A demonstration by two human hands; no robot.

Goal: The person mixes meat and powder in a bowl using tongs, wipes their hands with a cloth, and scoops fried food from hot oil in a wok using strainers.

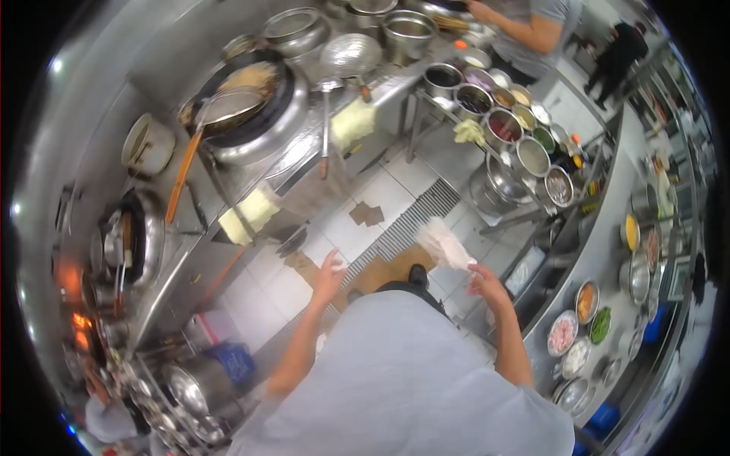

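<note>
My right hand [487, 286] grips one end of a white cloth [447, 245], which hangs out toward the middle of the aisle and is blurred. Over the floor, my left hand [328, 278] is held with curled fingers; a small whitish bit shows at the fingertips, too blurred to name. Both hands are in front of my body, apart from each other and from the counters.
On the left stove stand a wok [262, 83] with a strainer, a ladle [325, 125] and folded yellow cloths [251, 213]. Seasoning pots [503, 125] fill a right-hand rack. Ingredient bowls [563, 333] line the right counter. Flames [80, 325] burn lower left. Another person [532, 34] works ahead.
</note>
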